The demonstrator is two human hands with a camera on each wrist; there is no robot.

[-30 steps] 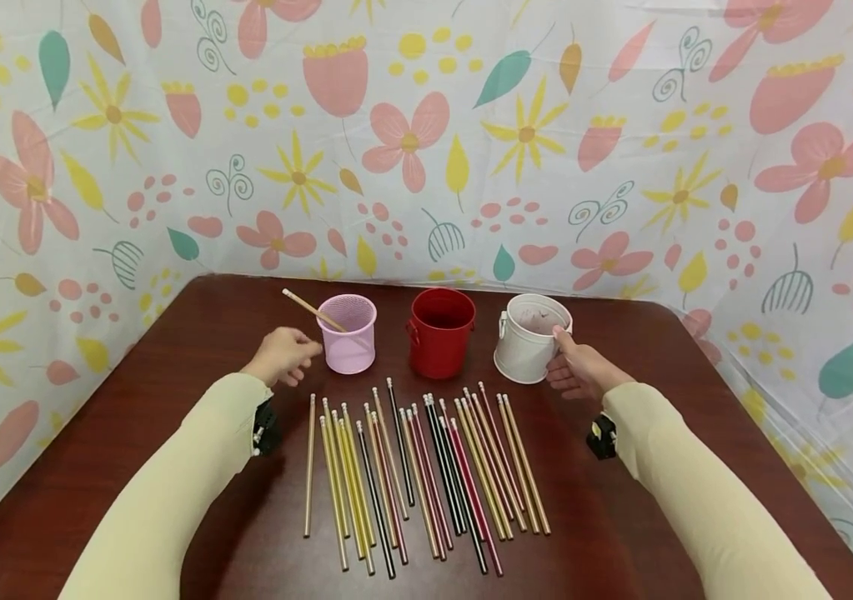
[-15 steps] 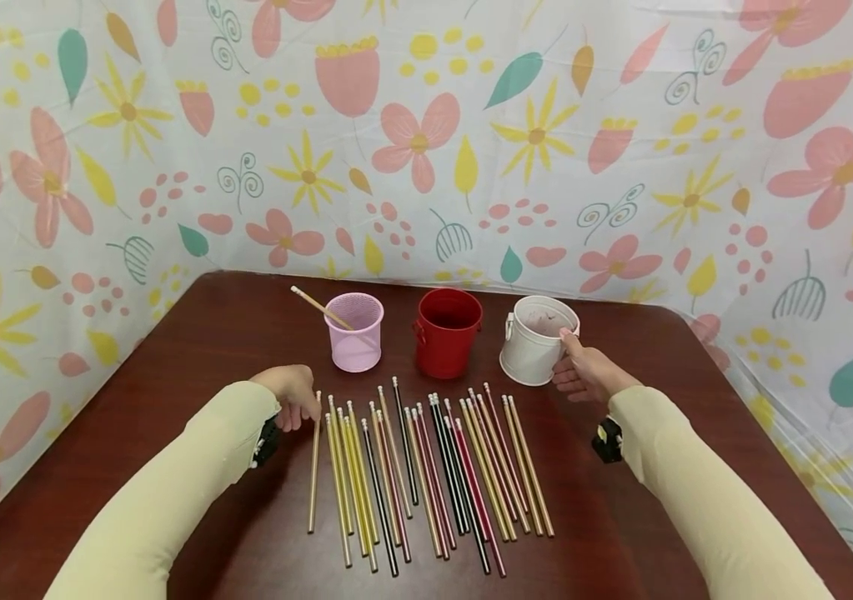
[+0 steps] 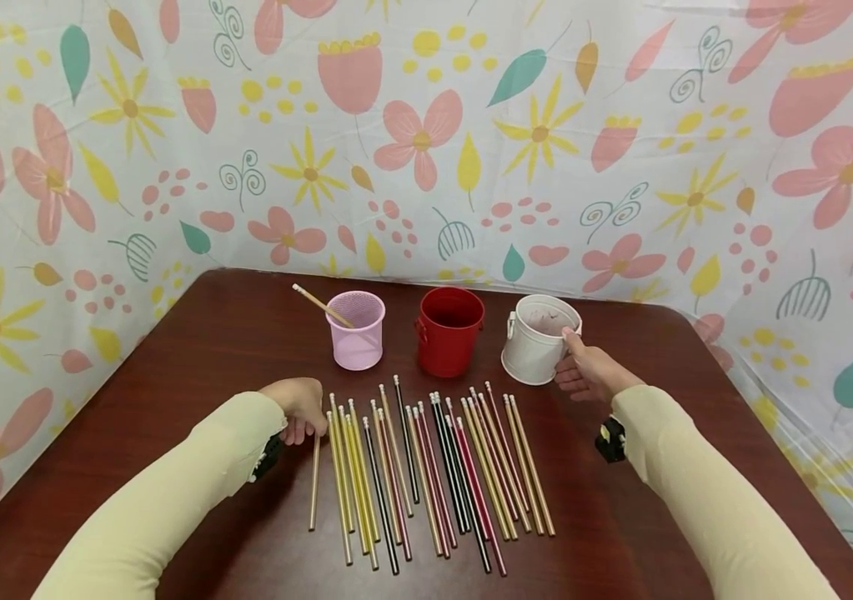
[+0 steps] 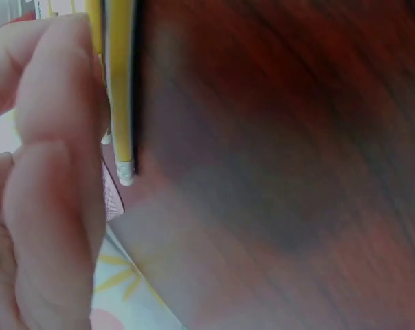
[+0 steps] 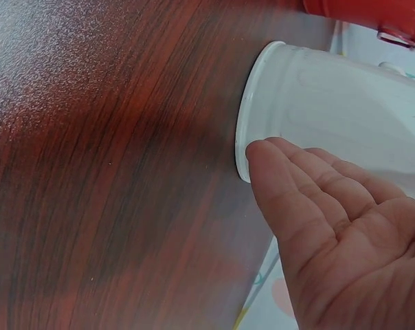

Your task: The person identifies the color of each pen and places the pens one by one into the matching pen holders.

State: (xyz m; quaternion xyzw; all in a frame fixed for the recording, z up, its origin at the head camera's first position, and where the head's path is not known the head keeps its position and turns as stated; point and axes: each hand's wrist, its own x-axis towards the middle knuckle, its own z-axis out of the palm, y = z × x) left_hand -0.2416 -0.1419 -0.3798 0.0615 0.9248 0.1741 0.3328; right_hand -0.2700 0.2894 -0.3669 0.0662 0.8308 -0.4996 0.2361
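Observation:
My left hand (image 3: 302,409) is over the eraser end of the leftmost wood-coloured pencil (image 3: 314,492), its thumb and fingers pinching there; the grip itself is partly hidden. In the left wrist view, the fingers (image 4: 56,137) cover that end, and a yellow pencil (image 4: 120,103) with a white eraser lies just beyond them. My right hand (image 3: 593,371) holds the white bucket (image 3: 531,350), thumb at the rim and fairly straight fingers along the outer wall. From the right wrist, the fingers (image 5: 317,182) lie beside the bucket's lower side.
Several pencils (image 3: 464,467) in yellow, black, red and wood colours lie in a row. Behind them stand a pink mesh cup (image 3: 356,346) with a pencil (image 3: 313,300) leaning in it and a red bucket (image 3: 446,346). A floral cloth (image 3: 426,167) hangs behind the table (image 3: 606,517).
My left hand has moved from beside the pink cup down toward me, onto the leftmost pencil's eraser end. The right hand stays at the white bucket. The head view shifted slightly.

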